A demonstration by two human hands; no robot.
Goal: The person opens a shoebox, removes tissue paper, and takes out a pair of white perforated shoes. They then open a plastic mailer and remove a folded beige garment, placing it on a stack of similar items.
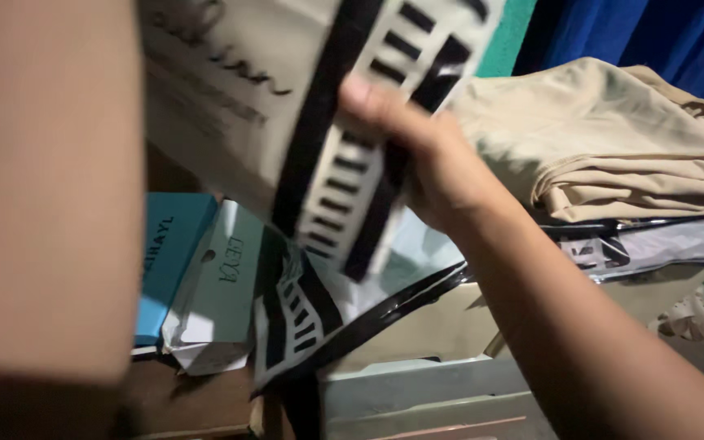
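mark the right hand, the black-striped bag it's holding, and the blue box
right hand (425, 163), head view, on the knuckles.
striped bag (344, 175), head view, on the pale band with black bars.
blue box (169, 244), head view, on its top face.

Folded beige cloth (613, 138), blue box (169, 244), pale box (222, 285), blue curtain (653, 37).

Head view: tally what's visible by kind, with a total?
Hands: 1, the right hand; only a forearm shows on the left
Beige bag with black stripes, gripped by that hand: 1
Striped bags lying below: 1
Boxes: 2, blue box and pale box
Folded beige cloth piles: 1
Total: 6
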